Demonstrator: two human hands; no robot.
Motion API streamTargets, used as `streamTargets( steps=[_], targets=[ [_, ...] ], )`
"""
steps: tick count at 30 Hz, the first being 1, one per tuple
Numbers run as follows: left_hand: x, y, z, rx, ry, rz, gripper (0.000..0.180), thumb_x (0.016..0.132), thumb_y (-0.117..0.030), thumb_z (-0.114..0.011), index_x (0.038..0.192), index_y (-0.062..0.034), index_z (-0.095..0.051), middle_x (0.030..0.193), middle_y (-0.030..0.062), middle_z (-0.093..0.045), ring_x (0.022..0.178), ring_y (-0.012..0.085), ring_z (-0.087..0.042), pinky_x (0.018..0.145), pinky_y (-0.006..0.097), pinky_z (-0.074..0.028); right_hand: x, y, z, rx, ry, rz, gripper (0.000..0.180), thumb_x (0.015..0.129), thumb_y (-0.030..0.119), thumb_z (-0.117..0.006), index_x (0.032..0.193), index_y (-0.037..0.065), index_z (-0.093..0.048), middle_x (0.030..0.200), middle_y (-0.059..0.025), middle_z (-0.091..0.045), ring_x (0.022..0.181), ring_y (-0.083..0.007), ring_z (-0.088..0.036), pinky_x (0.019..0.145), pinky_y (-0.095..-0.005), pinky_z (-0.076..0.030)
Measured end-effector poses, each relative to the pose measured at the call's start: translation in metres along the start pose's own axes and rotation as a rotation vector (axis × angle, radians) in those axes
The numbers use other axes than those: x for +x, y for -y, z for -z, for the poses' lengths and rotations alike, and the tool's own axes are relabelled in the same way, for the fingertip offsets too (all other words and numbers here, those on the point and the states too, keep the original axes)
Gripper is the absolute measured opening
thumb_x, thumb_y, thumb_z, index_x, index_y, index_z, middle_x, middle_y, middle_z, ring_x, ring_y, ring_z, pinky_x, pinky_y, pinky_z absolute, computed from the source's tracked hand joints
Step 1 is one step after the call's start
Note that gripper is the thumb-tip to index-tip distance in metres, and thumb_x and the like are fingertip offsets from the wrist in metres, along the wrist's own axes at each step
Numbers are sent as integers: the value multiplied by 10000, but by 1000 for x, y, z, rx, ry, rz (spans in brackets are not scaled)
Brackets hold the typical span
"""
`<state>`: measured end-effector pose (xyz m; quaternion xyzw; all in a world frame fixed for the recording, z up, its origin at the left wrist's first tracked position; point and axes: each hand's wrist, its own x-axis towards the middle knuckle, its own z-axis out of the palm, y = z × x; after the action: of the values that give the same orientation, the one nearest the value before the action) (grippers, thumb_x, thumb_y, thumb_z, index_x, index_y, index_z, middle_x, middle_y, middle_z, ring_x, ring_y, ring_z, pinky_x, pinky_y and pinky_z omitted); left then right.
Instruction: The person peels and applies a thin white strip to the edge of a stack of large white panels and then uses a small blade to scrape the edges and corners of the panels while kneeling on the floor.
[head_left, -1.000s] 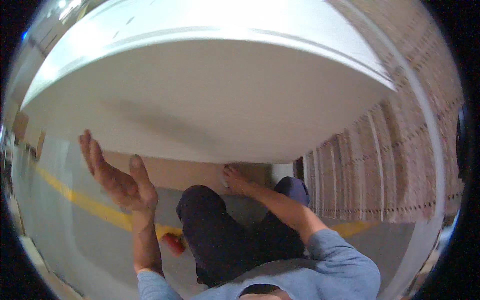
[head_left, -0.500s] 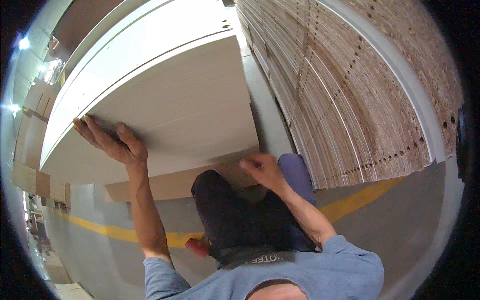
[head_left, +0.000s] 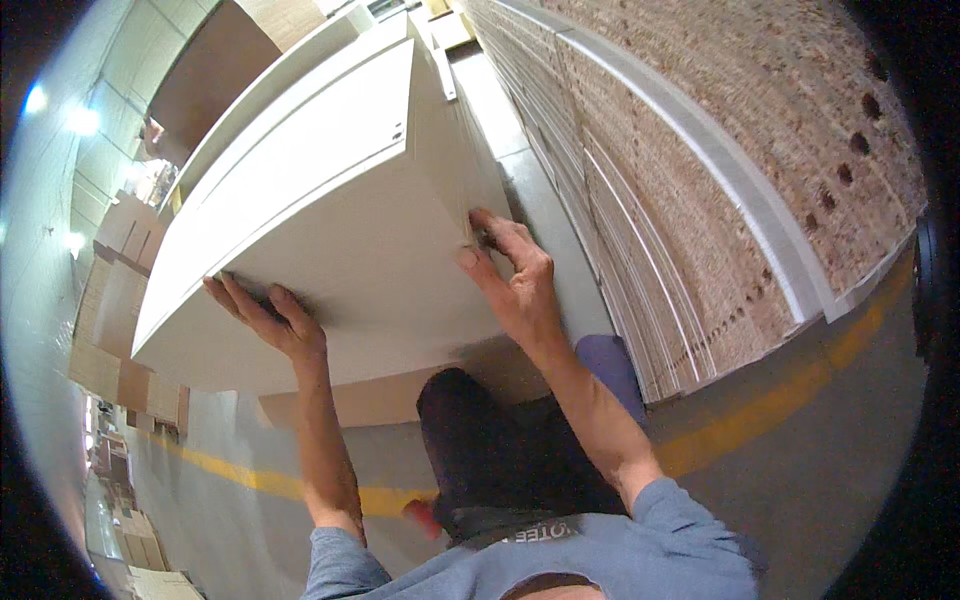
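A large white box-shaped furniture unit (head_left: 370, 270) stands before me, its pale near face turned toward me. My left hand (head_left: 275, 315) rests on that near face, close to its upper left edge, with the fingers spread. Over at the right side of the unit, my right hand (head_left: 515, 270) touches the corner. Its thumb and fingers are apart, and nothing loose shows in it. Two small dark holes mark the bright top panel near its right end.
Brown cardboard (head_left: 350, 398) lies under the unit. Close on the right rises a tall stack of particleboard panels (head_left: 680, 200) with drilled edges and a pale strip. A yellow line (head_left: 240, 475) crosses the grey floor. Cardboard boxes (head_left: 120, 320) stand at the left.
My right hand has moved forward from near my knee to the unit's right corner, and its fingers have opened. The left hand stays on the near face. My view has shifted.
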<state>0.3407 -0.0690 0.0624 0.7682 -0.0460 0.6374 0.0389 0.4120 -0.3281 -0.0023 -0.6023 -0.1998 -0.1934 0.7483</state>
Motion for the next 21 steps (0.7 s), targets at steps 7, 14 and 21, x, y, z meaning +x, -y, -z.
streamTargets(
  steps=[7,14,21],
  targets=[
    [-2,0,-12,-37,-41,10,559,955,-236,-414,1436,-15,-234,1524,177,-118,1420,334,-73,1133,475,-97,2,0,1,-128,-28,132,502,799,342,-670,1111,-47,-611,1055,-225,-629,1004,-335,-598,864,-385,-474],
    [-16,9,12,-41,94,48,625,913,-268,-521,1417,7,-275,1512,210,-156,1411,357,-113,1127,466,-111,12,-6,1,-124,64,72,470,827,336,-656,1093,-51,-628,1000,-219,-656,943,-322,-637,843,-368,-485],
    [-26,21,13,-47,148,25,693,862,-250,-618,1427,-25,-284,1515,207,-157,1412,352,-118,1127,457,-135,11,1,4,-45,51,7,461,806,292,-703,1084,-68,-630,929,-165,-692,861,-188,-655,755,-289,-503]
  ],
)
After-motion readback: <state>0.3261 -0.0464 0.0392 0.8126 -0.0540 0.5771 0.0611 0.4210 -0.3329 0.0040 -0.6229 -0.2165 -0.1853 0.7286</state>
